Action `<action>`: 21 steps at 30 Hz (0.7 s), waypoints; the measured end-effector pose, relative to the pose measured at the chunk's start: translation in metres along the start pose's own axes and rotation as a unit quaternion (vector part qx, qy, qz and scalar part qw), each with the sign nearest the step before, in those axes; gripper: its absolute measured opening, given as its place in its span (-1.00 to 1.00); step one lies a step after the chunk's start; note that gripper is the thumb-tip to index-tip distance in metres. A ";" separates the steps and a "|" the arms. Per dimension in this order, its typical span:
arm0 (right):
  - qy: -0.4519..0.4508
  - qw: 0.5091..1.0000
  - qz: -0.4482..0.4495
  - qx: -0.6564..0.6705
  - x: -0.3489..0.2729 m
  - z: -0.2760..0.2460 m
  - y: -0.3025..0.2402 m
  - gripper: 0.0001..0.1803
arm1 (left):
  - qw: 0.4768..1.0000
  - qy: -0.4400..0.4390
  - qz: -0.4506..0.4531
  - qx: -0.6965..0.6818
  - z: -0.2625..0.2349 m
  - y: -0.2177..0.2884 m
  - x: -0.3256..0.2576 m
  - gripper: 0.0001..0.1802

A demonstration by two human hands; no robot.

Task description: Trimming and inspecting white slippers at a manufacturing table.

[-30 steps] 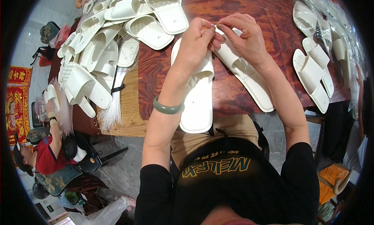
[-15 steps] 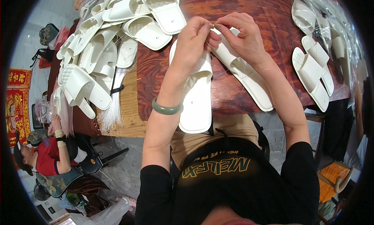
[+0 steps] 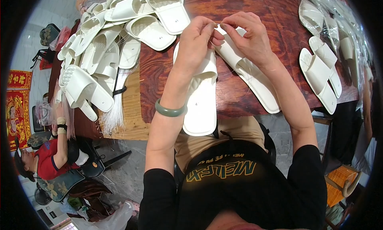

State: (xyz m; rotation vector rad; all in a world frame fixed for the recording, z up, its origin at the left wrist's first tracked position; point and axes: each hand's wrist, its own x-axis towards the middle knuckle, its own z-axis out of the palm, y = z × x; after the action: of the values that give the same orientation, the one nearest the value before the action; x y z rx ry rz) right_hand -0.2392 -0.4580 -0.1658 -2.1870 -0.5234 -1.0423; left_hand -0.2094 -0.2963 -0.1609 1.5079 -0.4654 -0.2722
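Two white slide sandals lie side by side on the dark wooden table (image 3: 279, 22) before me: the left sandal (image 3: 201, 106) overhangs the near edge, the right sandal (image 3: 255, 82) angles away to the right. My left hand (image 3: 195, 42), with a green bangle on its wrist, and my right hand (image 3: 247, 36) meet above the sandals' toe ends. Both pinch something very small and thin between thumb and fingers; a fine clear thread seems to trail from it, but I cannot tell what it is.
A heap of white sandals (image 3: 107, 42) covers the table's left end, with a bundle of white plastic ties (image 3: 115, 110) on a pale board. Another pair (image 3: 319, 74) and bagged sandals (image 3: 335, 18) lie at the right. A person in red (image 3: 52, 158) sits lower left.
My two hands have stayed together over the sandals, with only small finger movements. The sandals have not moved.
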 end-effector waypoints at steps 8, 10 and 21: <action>0.008 1.000 -0.006 0.001 0.001 0.000 0.000 -0.96 | 1.000 0.011 0.010 0.013 0.001 0.001 -0.001 -0.84; 0.008 1.000 0.001 0.008 0.001 0.000 -0.001 -0.96 | 1.000 0.004 0.007 0.012 0.001 0.001 -0.001 -0.84; -0.004 1.000 0.006 0.024 0.001 -0.001 -0.003 -0.96 | 0.999 0.008 0.022 0.033 -0.001 0.001 -0.001 -0.84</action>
State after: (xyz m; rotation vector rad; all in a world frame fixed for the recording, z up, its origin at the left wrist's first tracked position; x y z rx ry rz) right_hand -0.2404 -0.4565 -0.1632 -2.1509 -0.5329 -1.0038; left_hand -0.2100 -0.2953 -0.1603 1.5610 -0.4986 -0.2106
